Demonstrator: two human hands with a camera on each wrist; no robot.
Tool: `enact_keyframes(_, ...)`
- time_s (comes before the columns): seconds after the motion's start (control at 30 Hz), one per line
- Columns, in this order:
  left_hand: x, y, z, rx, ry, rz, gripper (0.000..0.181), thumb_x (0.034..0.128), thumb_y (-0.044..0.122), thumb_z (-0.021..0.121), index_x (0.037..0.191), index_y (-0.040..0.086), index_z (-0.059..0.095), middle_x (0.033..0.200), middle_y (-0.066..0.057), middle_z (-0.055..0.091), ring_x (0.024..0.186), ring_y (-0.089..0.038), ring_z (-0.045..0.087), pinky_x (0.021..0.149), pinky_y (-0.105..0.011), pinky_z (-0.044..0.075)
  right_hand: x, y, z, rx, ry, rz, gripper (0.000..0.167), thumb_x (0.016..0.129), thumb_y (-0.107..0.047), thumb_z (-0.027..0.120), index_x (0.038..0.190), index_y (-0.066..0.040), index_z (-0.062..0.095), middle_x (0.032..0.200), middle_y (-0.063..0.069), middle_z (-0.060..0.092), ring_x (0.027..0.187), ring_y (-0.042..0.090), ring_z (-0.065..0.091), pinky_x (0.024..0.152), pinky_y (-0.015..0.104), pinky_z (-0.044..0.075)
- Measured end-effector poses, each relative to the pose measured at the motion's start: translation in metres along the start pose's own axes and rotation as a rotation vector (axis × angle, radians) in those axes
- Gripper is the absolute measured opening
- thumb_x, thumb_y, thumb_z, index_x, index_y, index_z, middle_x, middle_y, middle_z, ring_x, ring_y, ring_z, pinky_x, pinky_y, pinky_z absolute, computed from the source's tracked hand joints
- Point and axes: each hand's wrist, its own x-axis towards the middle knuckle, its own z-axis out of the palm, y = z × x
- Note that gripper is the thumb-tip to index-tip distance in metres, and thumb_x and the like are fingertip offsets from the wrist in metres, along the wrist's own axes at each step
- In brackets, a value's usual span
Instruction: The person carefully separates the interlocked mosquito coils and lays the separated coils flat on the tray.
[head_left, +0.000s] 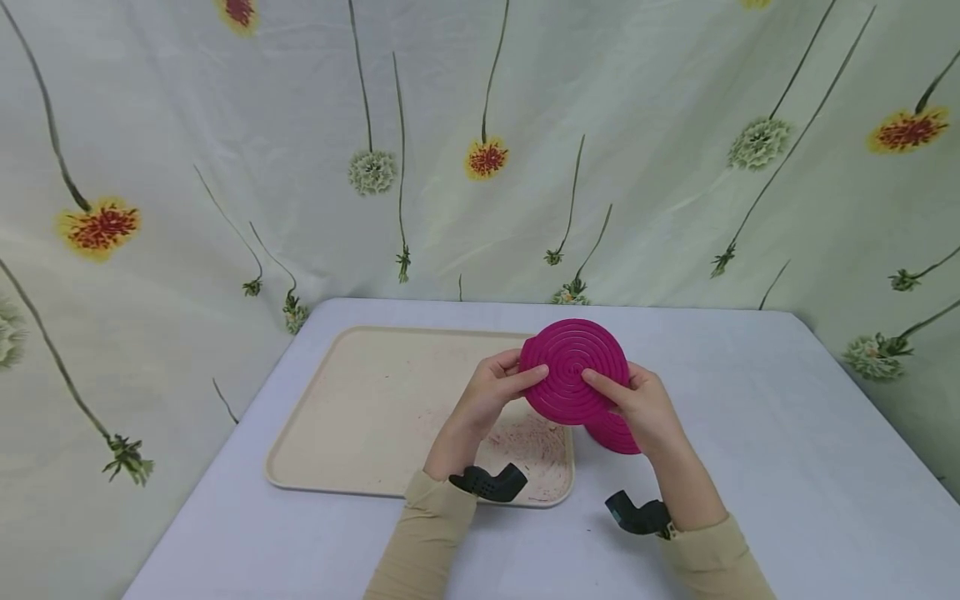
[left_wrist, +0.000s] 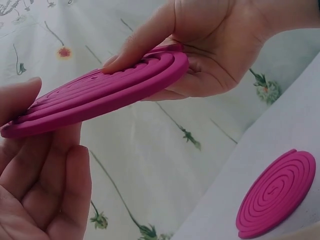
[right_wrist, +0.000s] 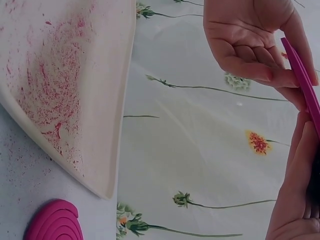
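Magenta disc [head_left: 570, 354], approx. round & flat, is wound in a tight spiral w/ ridged face, outer end jutting slightly at 10 o'clock (head view). It's held up above desk [head_left: 757, 408], face twd. head cam, pinched by L hand [head_left: 485, 392] at 9 o'clock & R hand [head_left: 654, 410] at approx. 4.

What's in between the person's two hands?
A pink spiral disc is between the left hand and the right hand, and both hands are holding it. The head view shows this clearly.
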Motion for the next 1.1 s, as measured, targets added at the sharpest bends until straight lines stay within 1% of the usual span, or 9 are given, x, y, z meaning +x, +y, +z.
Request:
enact_keyframes(0.1, -0.001, 0.002, 0.002, -0.010, 0.005, 0.002, 0.039, 0.0878, 0.005, 0.062, 0.123, -0.009, 0.055, 0.097, -0.003, 0.070, 0.087, -0.011, 0.067, 0.088, -0.034, 0.051, 0.000, 0.000, 0.002, -0.009, 0.013, -0.001, 0.040, 0.089, -0.017, 0.065, 0.118, 0.010, 0.055, 0.087, -0.002, 0.069, 0.079, 0.012, 0.068, 0.075, 0.027, 0.055)
enact_keyframes(0.3, -0.001, 0.003, 0.005, -0.007, 0.028, 0.006, 0.040, 0.0854, 0.007, 0.065, 0.122, -0.009, 0.056, 0.097, -0.004, 0.070, 0.085, -0.012, 0.066, 0.085, -0.032, 0.052, -0.002, -0.001, 0.005, -0.026, 0.024, 0.012, 0.040, 0.089, -0.017, 0.065, 0.118, 0.008, 0.055, 0.089, 0.001, 0.069, 0.080, 0.012, 0.067, 0.076, 0.026, 0.054)
enact_keyframes(0.63, 0.000, 0.000, 0.005, 0.009, 0.044, -0.002, 0.041, 0.0856, 0.007, 0.065, 0.123, -0.007, 0.056, 0.101, -0.009, 0.069, 0.086, -0.013, 0.066, 0.086, -0.033, 0.051, -0.003, -0.002, 0.007, -0.064, 0.042, 0.002, 0.039, 0.088, -0.018, 0.066, 0.117, 0.006, 0.056, 0.093, 0.006, 0.069, 0.080, 0.012, 0.067, 0.076, 0.026, 0.054)
enact_keyframes(0.9, 0.001, -0.001, 0.007, 0.007, 0.047, 0.007, 0.038, 0.0862, 0.005, 0.065, 0.121, -0.007, 0.057, 0.102, -0.011, 0.069, 0.087, -0.014, 0.067, 0.087, -0.034, 0.051, -0.007, -0.006, 0.008, -0.091, 0.036, 0.005, 0.042, 0.087, -0.017, 0.068, 0.121, 0.003, 0.055, 0.101, 0.010, 0.068, 0.084, 0.012, 0.066, 0.077, 0.025, 0.053)
enact_keyframes(1.0, 0.002, -0.003, 0.008, 0.018, 0.063, 0.012, 0.039, 0.0862, 0.005, 0.065, 0.123, -0.004, 0.057, 0.104, -0.013, 0.068, 0.089, -0.016, 0.067, 0.088, -0.034, 0.051, -0.007, -0.005, 0.009, -0.105, 0.046, -0.010, 0.044, 0.085, -0.019, 0.070, 0.120, 0.003, 0.055, 0.103, 0.014, 0.067, 0.085, 0.014, 0.066, 0.077, 0.026, 0.053)
enact_keyframes(1.1, 0.002, -0.004, 0.012, 0.061, 0.098, 0.036, 0.044, 0.0855, 0.005, 0.067, 0.127, 0.000, 0.054, 0.107, -0.018, 0.066, 0.093, -0.022, 0.067, 0.086, -0.035, 0.052, -0.006, -0.001, 0.009, -0.127, 0.080, -0.064, 0.047, 0.083, -0.024, 0.072, 0.118, 0.003, 0.057, 0.102, 0.016, 0.066, 0.086, 0.018, 0.066, 0.076, 0.028, 0.054)
